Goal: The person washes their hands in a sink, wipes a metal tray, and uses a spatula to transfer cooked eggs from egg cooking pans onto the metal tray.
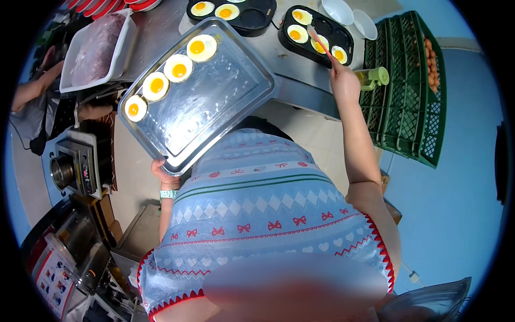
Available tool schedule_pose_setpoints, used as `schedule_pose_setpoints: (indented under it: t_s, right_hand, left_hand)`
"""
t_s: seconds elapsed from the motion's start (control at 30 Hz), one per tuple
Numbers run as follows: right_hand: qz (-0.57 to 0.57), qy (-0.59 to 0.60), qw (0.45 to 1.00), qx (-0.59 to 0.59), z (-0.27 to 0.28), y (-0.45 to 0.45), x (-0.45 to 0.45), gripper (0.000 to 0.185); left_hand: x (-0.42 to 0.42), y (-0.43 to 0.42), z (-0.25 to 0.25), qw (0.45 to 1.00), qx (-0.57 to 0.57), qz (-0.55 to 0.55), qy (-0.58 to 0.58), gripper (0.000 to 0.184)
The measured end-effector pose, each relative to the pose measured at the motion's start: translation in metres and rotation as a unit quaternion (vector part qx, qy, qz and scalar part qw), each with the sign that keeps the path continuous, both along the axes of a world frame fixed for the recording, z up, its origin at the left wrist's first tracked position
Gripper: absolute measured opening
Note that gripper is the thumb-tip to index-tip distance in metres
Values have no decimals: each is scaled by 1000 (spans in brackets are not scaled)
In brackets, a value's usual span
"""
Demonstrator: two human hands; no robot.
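My left hand grips the near corner of a shiny metal tray, which is tilted across my front and partly overlaps the counter. Several fried eggs lie in a row along the tray's far left side. In my right hand is a slim red spatula, its tip over the black egg pan. That pan has round wells, several with fried eggs, and the spatula crosses one egg. The exact shape of the spatula's tip is hard to make out.
A second egg pan stands further left. White bowls and a green-lidded oil bottle are near the right pan. Stacked green crates hold brown eggs. At left are a white tub and another person's arm.
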State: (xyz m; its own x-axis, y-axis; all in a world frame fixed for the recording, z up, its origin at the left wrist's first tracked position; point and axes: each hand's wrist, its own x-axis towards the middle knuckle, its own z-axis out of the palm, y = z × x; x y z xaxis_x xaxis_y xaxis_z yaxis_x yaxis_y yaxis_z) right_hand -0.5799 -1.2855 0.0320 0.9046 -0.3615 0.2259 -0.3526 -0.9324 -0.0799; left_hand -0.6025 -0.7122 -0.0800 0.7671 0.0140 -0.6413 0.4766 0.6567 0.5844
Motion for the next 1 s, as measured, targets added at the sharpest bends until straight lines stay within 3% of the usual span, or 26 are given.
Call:
schedule_pose_setpoints:
  t_s: [0.1,0.23,0.37,0.4,0.43,0.5,0.57,0.73,0.8,0.97,1.0]
  right_hand:
    - [-7,41,998,-37,7,5,5,25]
    - [-41,129,990,-36,28,14,21,23]
    - [-16,68,997,37,29,-15,23,23]
    - [-118,90,966,213,34,-16,21,25]
    - [-213,109,894,380,38,-18,19,28]
    - [-253,67,842,471,15,-18,3,29]
    - [-270,4,777,569,-17,-8,-13,27]
    - [-303,-82,661,682,-63,37,-16,25]
    - [-294,-108,638,703,-74,47,-14,25]
    - [-275,-176,571,753,-95,57,-15,28]
    - [-273,-174,570,755,-98,59,-18,28]
  left_hand:
    - [2,-11,12,1000,-2,23,-3,43]
    - [4,-5,5,1000,1,-3,-6,53]
    - [5,7,-11,1000,8,7,-4,53]
    - [7,5,-8,1000,5,7,0,54]
    - [7,3,-5,1000,4,7,-1,54]
    - [5,-3,2,1000,7,21,-4,35]
    - [5,1,-5,1000,5,23,-3,34]
    - [9,9,-14,999,33,20,-15,35]
    - [11,1,-2,1000,25,7,-4,59]
    - [15,-10,19,1000,14,-7,-21,59]
    - [16,-13,23,1000,-5,0,-13,46]
